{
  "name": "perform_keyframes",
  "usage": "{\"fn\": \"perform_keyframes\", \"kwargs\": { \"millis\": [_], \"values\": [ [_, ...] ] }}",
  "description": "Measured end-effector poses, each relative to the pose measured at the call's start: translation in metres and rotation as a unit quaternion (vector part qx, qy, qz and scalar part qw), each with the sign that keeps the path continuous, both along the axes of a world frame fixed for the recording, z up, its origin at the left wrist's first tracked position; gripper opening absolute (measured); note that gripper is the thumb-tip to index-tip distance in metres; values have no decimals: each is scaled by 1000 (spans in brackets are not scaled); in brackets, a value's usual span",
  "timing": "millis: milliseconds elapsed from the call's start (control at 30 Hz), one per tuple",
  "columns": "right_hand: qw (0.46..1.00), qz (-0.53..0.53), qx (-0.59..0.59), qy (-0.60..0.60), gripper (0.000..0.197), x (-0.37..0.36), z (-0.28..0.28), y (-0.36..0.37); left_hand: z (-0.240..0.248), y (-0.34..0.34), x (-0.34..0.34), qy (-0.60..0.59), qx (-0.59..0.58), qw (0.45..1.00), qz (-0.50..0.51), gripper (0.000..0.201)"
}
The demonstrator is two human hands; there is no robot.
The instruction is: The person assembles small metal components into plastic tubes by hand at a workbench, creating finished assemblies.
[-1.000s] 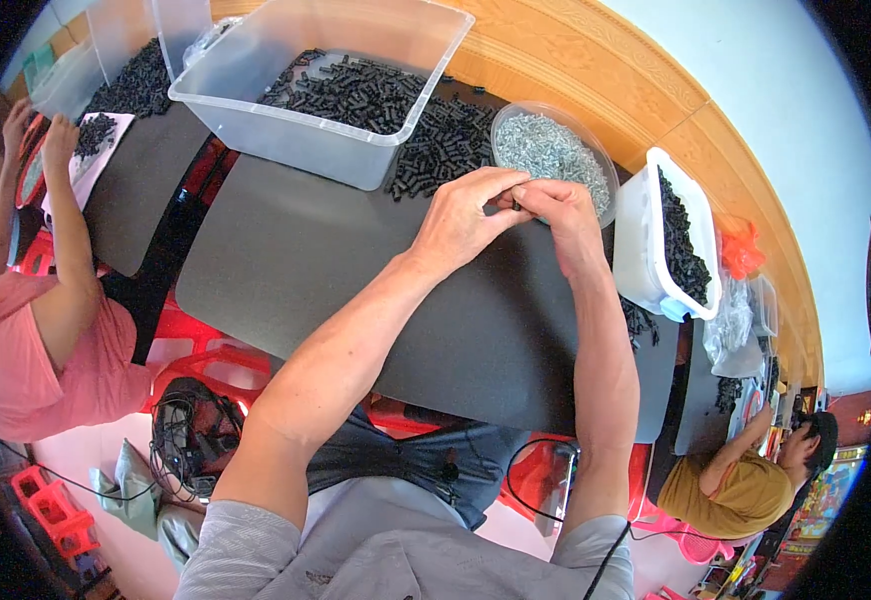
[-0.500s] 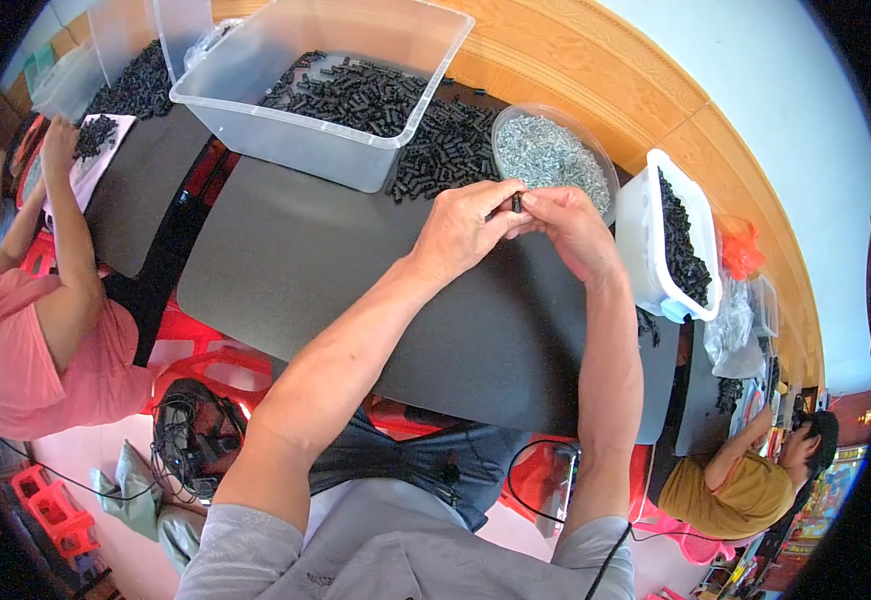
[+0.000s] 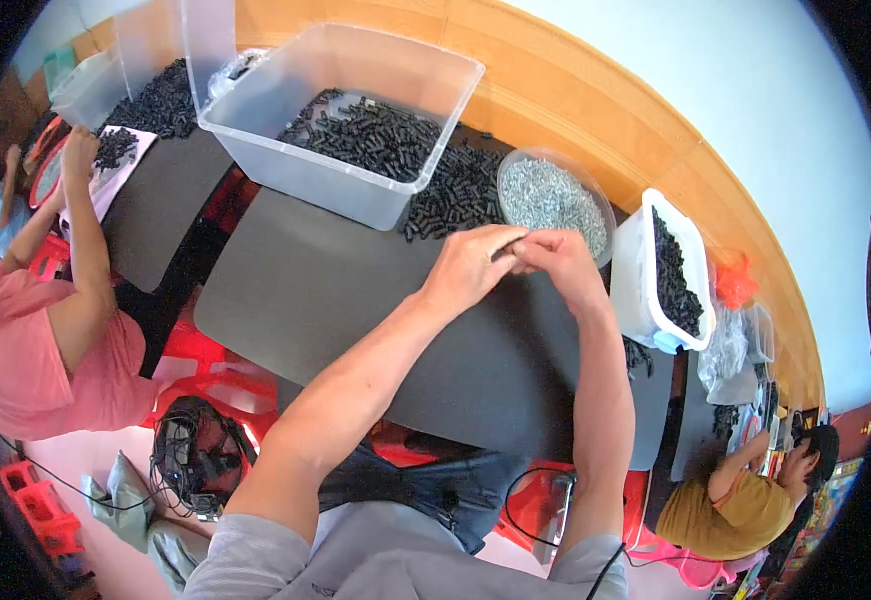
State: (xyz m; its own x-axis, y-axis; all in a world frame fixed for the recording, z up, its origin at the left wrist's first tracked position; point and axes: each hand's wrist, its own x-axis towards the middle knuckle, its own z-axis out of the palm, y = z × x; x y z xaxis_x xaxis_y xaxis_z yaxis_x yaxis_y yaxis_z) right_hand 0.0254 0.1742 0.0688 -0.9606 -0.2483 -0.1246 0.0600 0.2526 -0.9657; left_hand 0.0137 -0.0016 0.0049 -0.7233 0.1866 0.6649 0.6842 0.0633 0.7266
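My left hand [image 3: 470, 266] and my right hand [image 3: 562, 264] meet over the black table, fingertips touching. Both are closed in a pinch. Between the fingers of my left hand a bit of a small black part shows; most of it is covered. What my right fingers pinch is hidden. Just beyond them stands a round clear tub [image 3: 608, 212] full of small silvery metal pieces [image 3: 552, 195]. Left of that tub lies a loose heap of short black cylindrical parts [image 3: 458, 192].
A large clear bin [image 3: 306, 188] with more black parts stands at the back. On the right is a white bin [image 3: 638, 290] of black parts, with clear plastic bags [image 3: 724, 352] beside it. Co-workers sit at left [image 3: 56, 340] and right [image 3: 731, 500].
The view has shifted, so the table and bins sit lower in it. My hands stay together; the black part that showed between my fingertips is now mostly covered.
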Motion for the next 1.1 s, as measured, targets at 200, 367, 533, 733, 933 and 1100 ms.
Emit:
{"fn": "perform_keyframes", "kwargs": {
  "millis": [200, 367, 533, 733, 933, 1100],
  "values": [
    [947, -56, 298, 109, 22, 11, 26, -1, -13, 2, -8, -76, -22, 996, 29, 46],
    [930, 22, 322, 176, 22, -1, 86, -53, -14, -5, -11, -124, -55, 990, 49, 31],
    [963, -39, 141, 228, 28, -53, 102, -96, -14, 0, -12, -119, -67, 990, 35, 19],
    [893, -157, 282, 314, 25, -26, 78, -65, -11, 4, 2, -34, -203, 978, -27, 16],
    [845, -250, 339, 329, 16, 40, 8, 23, -5, 12, 2, 17, -226, 973, -45, 17],
    [867, -241, 319, 297, 14, 106, 10, 24, -10, 2, -2, -7, -219, 975, -39, 16]
  ]
}}
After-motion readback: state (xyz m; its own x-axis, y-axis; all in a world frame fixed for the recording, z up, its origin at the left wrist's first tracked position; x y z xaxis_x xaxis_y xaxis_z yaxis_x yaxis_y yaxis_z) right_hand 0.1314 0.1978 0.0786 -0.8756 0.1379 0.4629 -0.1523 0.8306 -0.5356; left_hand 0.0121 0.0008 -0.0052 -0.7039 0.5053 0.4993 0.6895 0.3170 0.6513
